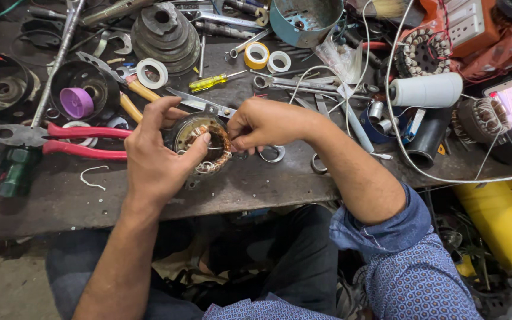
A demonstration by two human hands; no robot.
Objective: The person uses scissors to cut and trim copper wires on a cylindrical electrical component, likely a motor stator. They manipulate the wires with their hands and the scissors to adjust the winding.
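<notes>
We see left hand point(158, 157) gripping motor coil point(204, 144), right hand point(262, 125) pinching its wire, w/ red pliers point(60, 141) & scissors point(200, 104) nearby on tabletop point(256, 184).

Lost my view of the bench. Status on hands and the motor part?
Left hand grips motor stator. Right hand pinches at its copper winding. Red pliers beside, scissors behind, not blocking.

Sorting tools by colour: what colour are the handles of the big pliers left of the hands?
Red, on the pliers; clearest in the head view.
</notes>
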